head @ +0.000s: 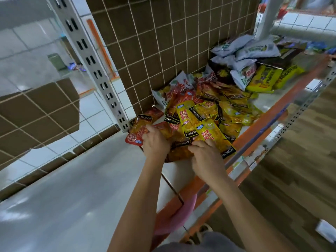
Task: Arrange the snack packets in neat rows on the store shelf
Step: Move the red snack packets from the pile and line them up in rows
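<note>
Snack packets (pixel 209 110) lie in an unsorted heap against the back grid panel (pixel 163 42) toward the left end of the shelf (pixel 252 133), spilling to its front edge. Left hand (pixel 156 142) grips an orange packet (pixel 139 127) at the shelf's left end; right hand (pixel 205 157) has its fingers curled onto the near end of a yellow packet (pixel 212 133) at the front edge

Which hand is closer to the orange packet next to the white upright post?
Left. The left hand holds the orange packet at its near end; the right hand is farther right, holding a yellow packet.
</note>
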